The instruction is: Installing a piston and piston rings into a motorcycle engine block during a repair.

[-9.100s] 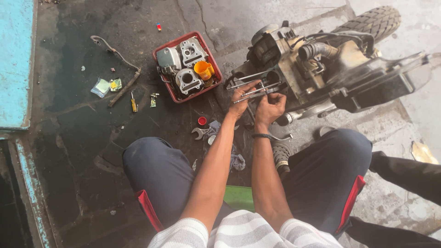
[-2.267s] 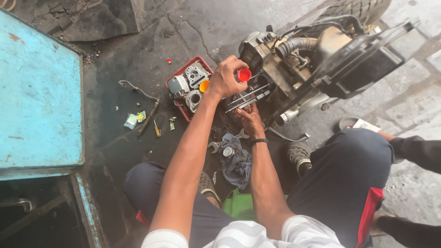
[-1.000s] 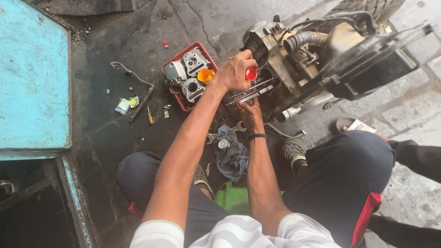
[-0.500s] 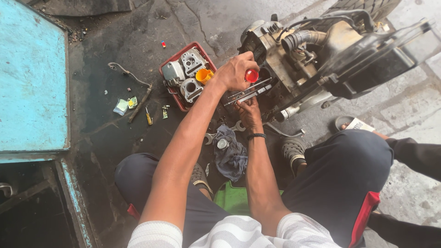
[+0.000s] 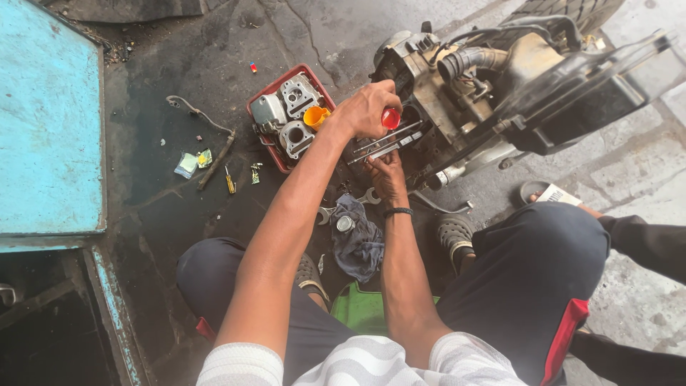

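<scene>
- Your left hand (image 5: pixel 366 109) is clenched around a small red round object, perhaps a cap or a little oil container (image 5: pixel 391 118); you hold it right against the open side of the grimy grey motorcycle engine (image 5: pixel 429 86), just above the long bare metal studs (image 5: pixel 386 143) that stick out of the crankcase.
- Your right hand (image 5: pixel 386 175) sits just below those studs, fingers curled at their ends; whether it grips one of them or only steadies against them cannot be told from here.
- Judging from how things lie, the teardown part looks done: the cylinder is off the studs, and the silver cast-metal engine parts (image 5: pixel 289 114) rest in the red rectangular plastic tray (image 5: pixel 263 107) on the oily concrete floor (image 5: pixel 186 207), beside an orange plastic funnel-shaped cup (image 5: pixel 315 116).
- What seems left is all the refitting: nothing sits on the studs yet, and the parts in the tray are well apart from the engine.
- Near your knees lie a crumpled dark blue rag (image 5: pixel 361 239) and a few small round metal pieces (image 5: pixel 345 223), not yet fitted anywhere.
- Further left on the floor lie a small yellow-handled screwdriver (image 5: pixel 229 180) and a long thin rusty tool (image 5: pixel 216 152), both out of reach of your hands.
</scene>
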